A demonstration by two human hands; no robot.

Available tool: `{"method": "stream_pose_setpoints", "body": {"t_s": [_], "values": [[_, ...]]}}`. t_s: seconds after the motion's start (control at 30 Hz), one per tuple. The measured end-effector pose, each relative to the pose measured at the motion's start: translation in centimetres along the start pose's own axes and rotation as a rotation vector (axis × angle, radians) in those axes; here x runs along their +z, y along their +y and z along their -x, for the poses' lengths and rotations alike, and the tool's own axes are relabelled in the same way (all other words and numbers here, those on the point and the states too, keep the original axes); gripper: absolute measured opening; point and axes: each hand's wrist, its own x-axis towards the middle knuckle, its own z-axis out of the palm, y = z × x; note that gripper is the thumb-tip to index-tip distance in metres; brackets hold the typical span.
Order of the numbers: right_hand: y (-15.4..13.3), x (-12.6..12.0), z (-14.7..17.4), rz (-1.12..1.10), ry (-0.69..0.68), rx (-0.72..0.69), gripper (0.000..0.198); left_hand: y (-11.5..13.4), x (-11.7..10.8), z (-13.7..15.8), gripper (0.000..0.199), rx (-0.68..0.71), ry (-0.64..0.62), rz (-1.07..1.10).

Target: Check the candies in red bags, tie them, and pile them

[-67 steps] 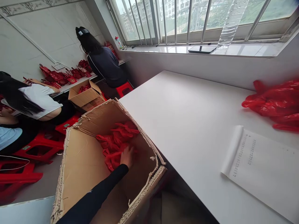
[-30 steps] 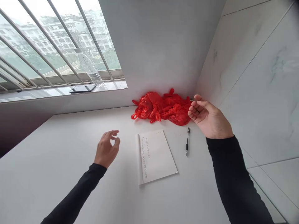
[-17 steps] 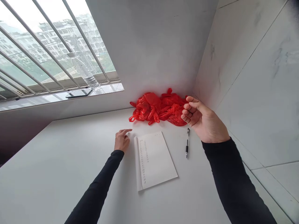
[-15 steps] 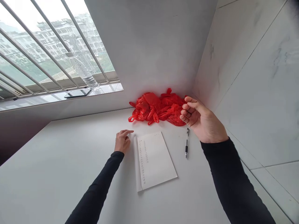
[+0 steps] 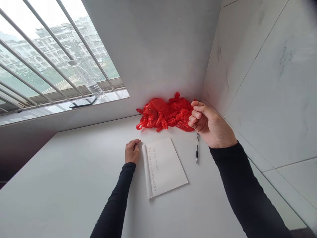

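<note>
A white notebook (image 5: 168, 168) lies on the table, its page bearing columns of small handwritten numbers and its left side rolled up at the binding. Just left of its top corner, my left hand (image 5: 132, 151) rests on the table with the fingers curled in and nothing seen in them. My right hand (image 5: 210, 124) is raised above the table on the right, palm turned inward. Its fingers are loosely bent, with the thumb close to the index finger and a hollow, empty palm. Below it a black-gripped clear pen (image 5: 197, 153) lies on the table, right of the notebook.
Crumpled red plastic bags (image 5: 158, 114) lie against the back wall, partly behind my right hand. On the windowsill stand a clear bottle (image 5: 89, 82) and a flat dark phone-like device (image 5: 83, 102) lying down. A tiled wall (image 5: 267, 99) borders the right side.
My left index finger, stretched out before, is now drawn in. My right hand's fingers have bent closer together. The view has shifted slightly; notebook and pen stay in place.
</note>
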Motion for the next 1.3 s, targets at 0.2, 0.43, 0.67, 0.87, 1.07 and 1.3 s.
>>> {"method": "stream_pose_setpoints", "body": {"t_s": [0.2, 0.43, 0.67, 0.87, 1.07, 1.3], "values": [[-0.2, 0.1, 0.5, 0.021, 0.032, -0.065, 0.019, 0.3, 0.0, 0.0, 0.023, 0.001, 0.006, 0.000], [0.3, 0.0, 0.1, 0.026, 0.048, -0.052, 0.024, 0.1, 0.1, 0.0, 0.022, 0.005, 0.013, -0.010], [0.4, 0.0, -0.1, 0.022, 0.070, -0.024, 0.025, -0.2, 0.3, -0.5, 0.021, 0.016, 0.023, -0.020], [1.0, 0.5, -0.4, 0.005, 0.072, 0.023, 0.023, -0.3, 0.4, -0.4, 0.020, 0.006, 0.021, -0.010], [1.3, 0.6, -0.3, -0.008, 0.031, 0.054, 0.019, 0.2, 0.3, -0.1, 0.024, -0.043, 0.037, 0.025], [0.3, 0.6, 0.3, 0.011, -0.033, 0.083, 0.015, 1.7, 0.2, -1.5, 0.042, -0.185, 0.073, 0.046]]}}
